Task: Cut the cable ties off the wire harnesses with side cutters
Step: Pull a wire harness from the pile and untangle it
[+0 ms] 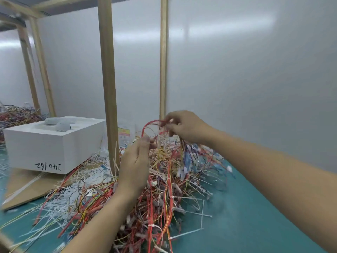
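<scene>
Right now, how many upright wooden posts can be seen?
4. Two pale wooden posts stand far left, one thick post beside the white rectangular box, one slim post behind the right hand. Others may lie outside the view.

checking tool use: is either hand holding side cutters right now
No, the left hand and right hand each pinch only a red wire.

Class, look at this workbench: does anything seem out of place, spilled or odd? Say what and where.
Tangled coloured wires and white cable ties sprawl loose over the teal table. The left hand and right hand pinch a red wire loop; neither holds any tool.
</scene>
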`<state>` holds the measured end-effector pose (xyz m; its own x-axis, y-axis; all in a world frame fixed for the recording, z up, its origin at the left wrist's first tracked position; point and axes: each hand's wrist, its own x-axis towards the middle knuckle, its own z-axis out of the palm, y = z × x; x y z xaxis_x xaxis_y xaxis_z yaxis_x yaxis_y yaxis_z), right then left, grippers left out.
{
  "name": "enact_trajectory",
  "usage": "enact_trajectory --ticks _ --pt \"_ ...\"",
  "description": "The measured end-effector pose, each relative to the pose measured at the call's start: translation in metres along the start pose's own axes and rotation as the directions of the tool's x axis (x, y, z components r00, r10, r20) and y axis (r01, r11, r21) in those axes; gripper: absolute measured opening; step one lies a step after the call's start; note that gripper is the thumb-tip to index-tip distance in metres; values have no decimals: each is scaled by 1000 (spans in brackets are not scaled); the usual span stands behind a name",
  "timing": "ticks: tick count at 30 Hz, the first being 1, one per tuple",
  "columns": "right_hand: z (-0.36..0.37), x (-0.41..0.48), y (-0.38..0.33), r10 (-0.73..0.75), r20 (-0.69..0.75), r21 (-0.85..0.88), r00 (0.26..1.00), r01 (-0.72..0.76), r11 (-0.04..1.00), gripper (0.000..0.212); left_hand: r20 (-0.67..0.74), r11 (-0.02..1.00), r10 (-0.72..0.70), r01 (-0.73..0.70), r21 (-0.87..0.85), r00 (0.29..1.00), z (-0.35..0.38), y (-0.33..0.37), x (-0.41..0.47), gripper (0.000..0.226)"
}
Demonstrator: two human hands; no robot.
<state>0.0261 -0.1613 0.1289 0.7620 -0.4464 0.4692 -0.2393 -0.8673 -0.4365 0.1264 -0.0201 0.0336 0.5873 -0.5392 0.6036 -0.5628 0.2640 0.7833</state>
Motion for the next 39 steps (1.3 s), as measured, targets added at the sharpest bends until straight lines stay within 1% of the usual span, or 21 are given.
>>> enact_trajectory --ticks 2,4,7,11,16,17,18,20,21,22,23,24,27,28,29,32,33,34,36,39 --pt "7 -4 8 62 93 -36 994 -59 998 11 -12 1000 -15 15 -15 1000 -1 2 3 38" --pt "16 -10 15 90 107 -20 990 -89 996 11 -13 998 -6 5 -67 1000 0 4 6 27" --pt "32 -17 21 101 101 10 990 -102 995 22 -3 986 -25 25 -166 1000 4 7 6 21" --pt "43 -21 27 107 106 16 989 -110 994 21 17 992 -26 28 -126 1000 5 0 3 17" --pt "43 -24 25 107 121 -13 987 -107 994 17 57 994 -81 84 -64 995 3 -9 2 9" --pt "41 -24 23 110 126 -23 986 -108 994 16 65 995 -92 95 -40 994 4 -11 3 10" --pt "39 -24 20 110 130 -38 985 -106 994 15 79 993 -114 115 -13 990 4 -13 3 18" --pt "33 -23 15 103 123 -71 987 -95 993 14 112 985 -171 166 48 979 3 -17 3 50" --pt "29 -21 11 90 108 -85 990 -81 993 14 124 981 -192 185 63 974 4 -19 3 62" --pt "24 -20 8 71 84 -99 994 -62 993 14 136 980 -197 190 62 971 4 -20 3 67" --pt "20 -19 4 49 55 -104 997 -43 994 14 143 982 -187 182 47 972 5 -22 2 64" --pt "16 -17 1 31 21 -91 999 -29 995 14 146 984 -178 175 37 973 6 -22 0 57" --pt "10 -14 -8 4 -68 20 998 -2 1000 13 143 979 -202 200 29 969 8 -17 -3 38" --pt "12 -14 -9 -2 -72 33 997 4 999 14 136 976 -215 217 0 967 9 -16 -3 38" --pt "15 -15 -10 -6 -62 25 998 8 1000 14 127 969 -233 241 -51 964 10 -16 -1 43" --pt "24 -17 -9 -5 -6 -8 1000 5 1000 11 85 908 -318 329 -261 944 8 -15 9 63" --pt "23 -16 -10 -9 -2 -7 1000 9 1000 9 82 885 -347 355 -300 934 7 -13 12 64" --pt "19 -14 -12 -20 -10 0 1000 20 1000 7 81 876 -358 365 -315 930 6 -12 14 59" --pt "6 -8 -17 -48 -50 42 998 50 998 7 61 890 -351 353 -287 934 7 -11 15 50" --pt "-12 -2 -27 -92 -112 150 989 109 983 11 37 921 -344 345 -183 938 15 -9 12 52"
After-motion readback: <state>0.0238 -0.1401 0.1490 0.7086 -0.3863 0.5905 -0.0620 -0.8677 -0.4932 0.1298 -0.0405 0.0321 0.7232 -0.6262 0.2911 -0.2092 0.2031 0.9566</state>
